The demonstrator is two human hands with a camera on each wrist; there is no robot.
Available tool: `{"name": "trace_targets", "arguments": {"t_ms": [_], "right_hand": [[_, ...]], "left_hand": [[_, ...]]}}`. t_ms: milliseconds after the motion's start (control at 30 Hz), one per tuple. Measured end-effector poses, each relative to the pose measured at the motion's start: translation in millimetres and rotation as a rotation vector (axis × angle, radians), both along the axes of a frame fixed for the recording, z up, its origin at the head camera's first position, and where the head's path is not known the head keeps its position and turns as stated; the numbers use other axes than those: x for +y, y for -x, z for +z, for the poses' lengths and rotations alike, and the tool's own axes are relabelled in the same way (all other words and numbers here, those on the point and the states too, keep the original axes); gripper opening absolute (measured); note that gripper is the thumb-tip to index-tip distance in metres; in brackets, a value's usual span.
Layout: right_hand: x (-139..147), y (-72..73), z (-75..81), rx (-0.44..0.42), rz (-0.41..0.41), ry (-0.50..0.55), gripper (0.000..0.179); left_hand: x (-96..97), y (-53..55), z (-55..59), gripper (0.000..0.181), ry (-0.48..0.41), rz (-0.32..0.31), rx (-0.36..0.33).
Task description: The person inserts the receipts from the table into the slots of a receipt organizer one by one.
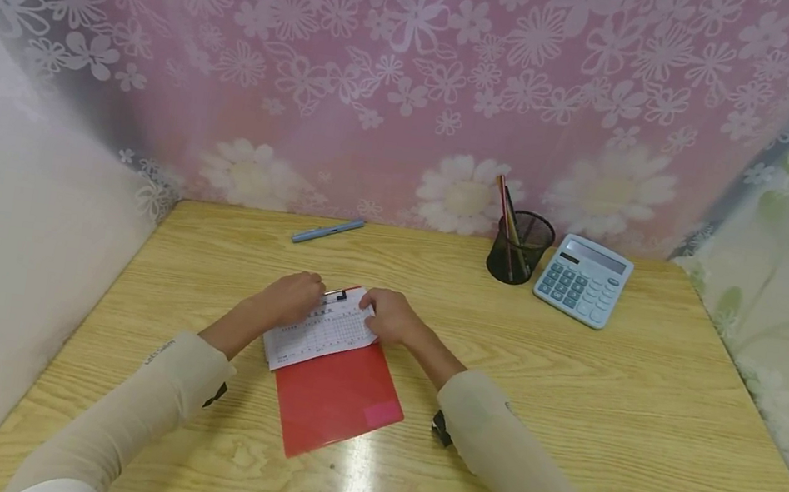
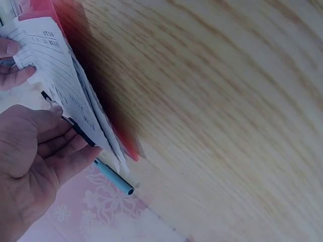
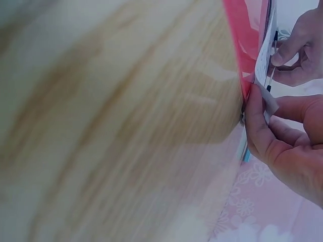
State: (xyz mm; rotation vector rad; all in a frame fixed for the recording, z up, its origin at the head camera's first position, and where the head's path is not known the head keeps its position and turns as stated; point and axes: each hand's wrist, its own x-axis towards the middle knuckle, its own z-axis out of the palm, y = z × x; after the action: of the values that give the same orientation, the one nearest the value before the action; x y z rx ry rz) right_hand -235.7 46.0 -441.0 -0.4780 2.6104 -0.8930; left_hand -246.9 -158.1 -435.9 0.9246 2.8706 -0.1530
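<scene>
A red clipboard [image 1: 338, 402] lies tilted on the table with a stack of white printed forms [image 1: 320, 341] across its upper half. My left hand [image 1: 291, 299] is at the top edge, its thumb pressing the metal clip [image 1: 337, 295] and the other fingers curled behind it. At the upper right corner, my right hand [image 1: 392, 317] pinches the forms between thumb and fingers. The right wrist view shows a paper corner [image 3: 271, 104] bent up between those fingers. Paper edges stand slightly apart from the board in the left wrist view.
A blue pen [image 1: 327, 231] lies near the table's back edge. Toward the back right stand a black mesh cup [image 1: 510, 266] with several pencils and a light blue calculator [image 1: 584, 281]. A pink floral curtain [image 1: 386, 93] hangs directly behind the wooden table [image 1: 564, 438].
</scene>
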Motion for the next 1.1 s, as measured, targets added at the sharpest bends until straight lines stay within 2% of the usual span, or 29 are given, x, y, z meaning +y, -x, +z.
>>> {"name": "trace_targets", "arguments": {"t_ms": [433,733,933,1100], "right_hand": [[-8,-2.0,6.2,-0.003,-0.010,0.027,0.028],[-8,-2.8,9.8,-0.082,-0.046,0.081,0.028],[-10,-0.6,4.9,-0.086,-0.072,0.097,0.028],[-13,1.3,3.4,-0.091,-0.102,0.123,0.030]], "left_hand": [[-0.9,-2.7,3.8,0.016,-0.032,-0.003,0.004],[-2.0,-0.7,3.0,0.013,-0.033,-0.001,-0.008],[-2.1,-0.8,1.2,0.014,-0.025,-0.035,0.035],[-2.4,-0.4,-1.7,0.012,-0.027,-0.037,0.048]]}}
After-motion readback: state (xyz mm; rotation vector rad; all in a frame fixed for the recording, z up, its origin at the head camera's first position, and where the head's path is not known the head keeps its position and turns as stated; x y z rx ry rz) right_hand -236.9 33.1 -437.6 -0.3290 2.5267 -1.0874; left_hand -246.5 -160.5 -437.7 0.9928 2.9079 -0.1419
